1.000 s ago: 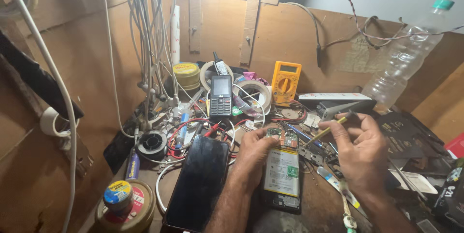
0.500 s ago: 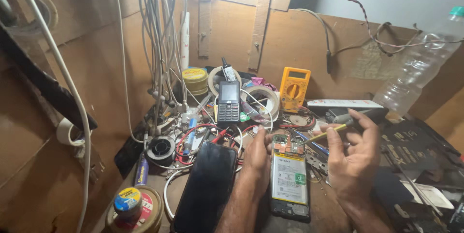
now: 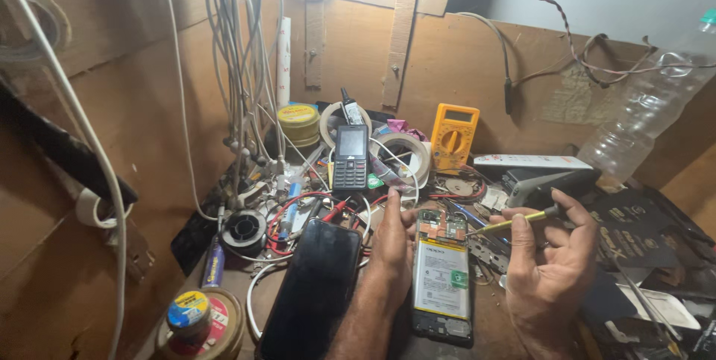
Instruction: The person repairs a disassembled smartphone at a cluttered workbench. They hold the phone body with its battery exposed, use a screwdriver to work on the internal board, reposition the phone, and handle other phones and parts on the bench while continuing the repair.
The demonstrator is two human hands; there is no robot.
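On the cluttered bench, near centre: opened phone [image 3: 441,278], battery exposed, steadied at its left edge by left hand [image 3: 394,244], fingers pressed flat. Right hand [image 3: 550,263] pinches a yellow screwdriver [image 3: 514,220]; since a second ago its tip has backed off right of the board, so driving is paused. Black screen panel [image 3: 313,289] lies left.

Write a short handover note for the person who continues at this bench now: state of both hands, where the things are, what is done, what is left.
Left hand: rests on the opened phone, steadying its left edge.
Right hand: holds a yellow-handled screwdriver, tip at the phone's upper board.
Black screen panel lies left of the phone; yellow multimeter stands behind.
Done: back is off, battery and board exposed.
Left: work at the board; whether screws remain is too small to tell.
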